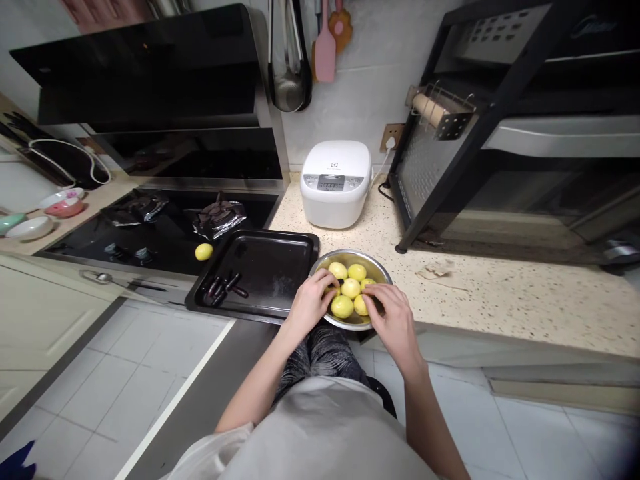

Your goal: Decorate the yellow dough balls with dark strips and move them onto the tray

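A steel bowl (384,272) with several yellow lemons (342,307) stands at the counter's front edge, just before my body. My left hand (315,295) reaches in from the left, its bent fingers and thumb closed about a lemon at that side. By its fingertips shows a small dark thing (341,281), too small to name. At the right side of the bowl, my right hand (393,312) has its thumb and fingers curled round another lemon (367,284). Its palm hides part of the rim.
Left of the bowl lies a black baking tray (273,267) with several dark, glossy, handled objects (220,288). A single lemon (203,251) sits on the gas hob (170,233). Behind stands a white rice cooker (336,187); an oven on a black rack (540,193) fills the right.
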A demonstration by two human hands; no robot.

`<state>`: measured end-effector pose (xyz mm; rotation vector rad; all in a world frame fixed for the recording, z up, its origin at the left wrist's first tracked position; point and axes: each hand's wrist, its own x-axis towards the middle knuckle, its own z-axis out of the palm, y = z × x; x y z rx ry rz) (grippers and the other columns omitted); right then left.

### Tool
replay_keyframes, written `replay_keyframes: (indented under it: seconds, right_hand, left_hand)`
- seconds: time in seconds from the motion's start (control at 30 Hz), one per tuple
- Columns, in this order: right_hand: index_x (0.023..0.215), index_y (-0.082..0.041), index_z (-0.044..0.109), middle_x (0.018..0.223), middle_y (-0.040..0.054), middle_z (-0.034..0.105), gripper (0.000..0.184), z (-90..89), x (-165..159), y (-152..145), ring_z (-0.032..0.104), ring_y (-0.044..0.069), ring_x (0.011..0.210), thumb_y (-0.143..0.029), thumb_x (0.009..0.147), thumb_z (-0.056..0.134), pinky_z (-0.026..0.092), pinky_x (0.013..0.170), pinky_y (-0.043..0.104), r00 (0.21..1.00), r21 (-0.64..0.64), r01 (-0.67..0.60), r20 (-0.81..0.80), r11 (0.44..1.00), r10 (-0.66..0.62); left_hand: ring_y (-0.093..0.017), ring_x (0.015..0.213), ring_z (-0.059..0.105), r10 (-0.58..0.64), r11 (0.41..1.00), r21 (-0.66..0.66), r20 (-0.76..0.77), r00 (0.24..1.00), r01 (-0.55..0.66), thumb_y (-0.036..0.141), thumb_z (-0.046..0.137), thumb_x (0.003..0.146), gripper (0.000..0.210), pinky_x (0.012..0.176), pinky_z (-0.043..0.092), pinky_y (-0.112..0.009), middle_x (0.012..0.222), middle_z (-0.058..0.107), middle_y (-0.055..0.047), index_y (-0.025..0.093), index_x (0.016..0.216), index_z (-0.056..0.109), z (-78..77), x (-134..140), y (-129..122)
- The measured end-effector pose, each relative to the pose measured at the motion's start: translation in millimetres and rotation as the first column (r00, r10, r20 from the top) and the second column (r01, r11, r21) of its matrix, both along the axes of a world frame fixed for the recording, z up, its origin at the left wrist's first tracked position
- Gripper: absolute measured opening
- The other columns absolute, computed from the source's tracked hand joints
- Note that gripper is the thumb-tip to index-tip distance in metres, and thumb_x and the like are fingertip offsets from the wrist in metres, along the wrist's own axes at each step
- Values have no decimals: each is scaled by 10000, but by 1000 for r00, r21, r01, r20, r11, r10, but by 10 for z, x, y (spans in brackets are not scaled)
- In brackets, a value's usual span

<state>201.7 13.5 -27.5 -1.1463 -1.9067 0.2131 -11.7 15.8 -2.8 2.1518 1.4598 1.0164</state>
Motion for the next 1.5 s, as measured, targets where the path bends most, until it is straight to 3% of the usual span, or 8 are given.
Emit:
replay_keyframes:
  seconds: [0.77, 0.97, 1.13, 1.3, 1.4, 1.5]
  right_hand:
    - [1004, -239, 705, 1077, 75, 780, 121, 15, -4, 8, 693, 284, 1035, -259, 1010, 586, 519, 934, 472, 1000, 16, -4, 4, 1000, 4]
    - [1004, -235, 709, 1081, 73, 781, 128, -1, 2, 15, 693, 280, 1031, -266, 1013, 585, 519, 928, 466, 1000, 24, -8, 11, 1000, 8]
    - [1002, -240, 714, 1065, 72, 788, 136, -2, 7, 21, 701, 282, 1019, -284, 1014, 585, 519, 921, 467, 1000, 59, -12, -13, 998, 12]
    - [1004, -250, 718, 1057, 73, 787, 139, 24, -24, 9, 705, 283, 1020, -285, 1009, 584, 522, 936, 479, 999, 48, -26, -39, 999, 28]
    - [1013, -254, 719, 1065, 72, 787, 145, 33, -54, 4, 704, 282, 1023, -279, 1010, 577, 526, 933, 479, 998, 37, -40, -40, 999, 41]
    - [1012, -249, 715, 1064, 72, 787, 138, 41, -73, 1, 702, 283, 1026, -272, 1010, 579, 525, 927, 475, 998, 38, -46, -32, 998, 47]
  left_hand:
    - [-250, 1122, 696, -2, 1000, -6, -16, 1000, 2, 96, 665, 918, 178, 1022, 559, -394, 1170, 697, -76, 219, 1046, 676, -15, -36, 39]
    - [-245, 1156, 663, 22, 995, 98, -17, 1000, -21, 132, 633, 963, 145, 1040, 546, -406, 1194, 694, -86, 217, 1076, 666, 23, -62, 13]
    - [-242, 1152, 645, 269, 953, 171, -102, 958, -250, 152, 532, 1021, 171, 1046, 529, -414, 1180, 700, -84, 218, 1117, 657, 119, -440, -102]
    - [-303, 1122, 638, 554, 825, 128, -375, 744, -550, 120, 604, 938, 202, 981, 555, -447, 1162, 700, -106, 211, 1107, 670, 71, -1133, -335]
    - [-307, 1112, 632, 606, 764, 122, -474, 639, -634, 86, 637, 877, 235, 947, 563, -433, 1120, 707, -91, 237, 1048, 690, -7, -1441, -466]
    - [-304, 1124, 630, 572, 771, 73, -516, 637, -633, 23, 608, 841, 291, 944, 558, -424, 1119, 715, -84, 246, 999, 709, -59, -1590, -538]
